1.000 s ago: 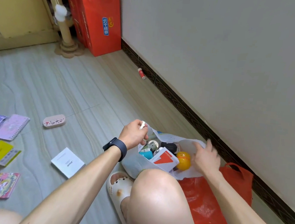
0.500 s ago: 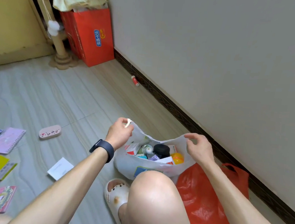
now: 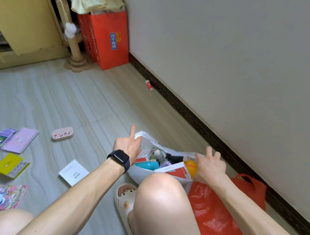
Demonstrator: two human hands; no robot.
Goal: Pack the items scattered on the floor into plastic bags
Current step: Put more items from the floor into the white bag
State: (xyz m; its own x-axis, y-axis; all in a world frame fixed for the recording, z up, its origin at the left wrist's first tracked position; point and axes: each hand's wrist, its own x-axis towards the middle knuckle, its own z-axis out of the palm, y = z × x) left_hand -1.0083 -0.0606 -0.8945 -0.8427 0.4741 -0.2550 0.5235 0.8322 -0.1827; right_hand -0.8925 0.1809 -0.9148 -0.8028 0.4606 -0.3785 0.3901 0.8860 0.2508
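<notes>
White plastic bag [image 3: 138, 175] sits on the floor [image 3: 58, 99] by the knee, packed full: red/white box [image 3: 175, 170], orange ball [image 3: 190, 166]; their print is unreadable. Left hand [image 3: 127, 145]: index finger straight, other fingers curled on the raised handle. Right hand [image 3: 210, 165]: fingers spread, touching the right rim. Red plastic bag [image 3: 216, 216] lies beside it. Red paper bag [image 3: 110, 38] at the wall reads "六个核桃".

White plastic bag [image 3: 164, 178] – orange ball [image 3: 191, 166] inside; red bag [image 3: 216, 216]; pink case [image 3: 62, 133] – dotted; lilac notebook [image 3: 20, 139]
</notes>
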